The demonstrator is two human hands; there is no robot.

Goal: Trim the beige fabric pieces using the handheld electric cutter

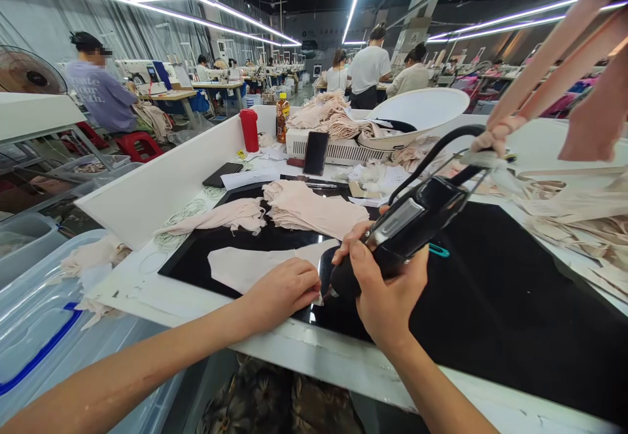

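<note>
Our left hand (287,287): palm down, fingers together, flat on the beige fabric piece (235,267) lying on the black mat (490,290). Our right hand (387,296): fingers clamped round the black corded tool (412,221), tilted at the fabric's edge. Bottle (282,116) label: too small to read.

glossy black worktop (490,290), matt cloth piece (245,267)

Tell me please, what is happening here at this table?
A person works at a table with a glossy black mat. The left hand presses a pale fabric piece flat on the mat. The right hand grips a black corded tool, its tip down at the edge of that piece. More beige pieces lie stacked just behind. Other people are at machines farther back in the hall.
</note>
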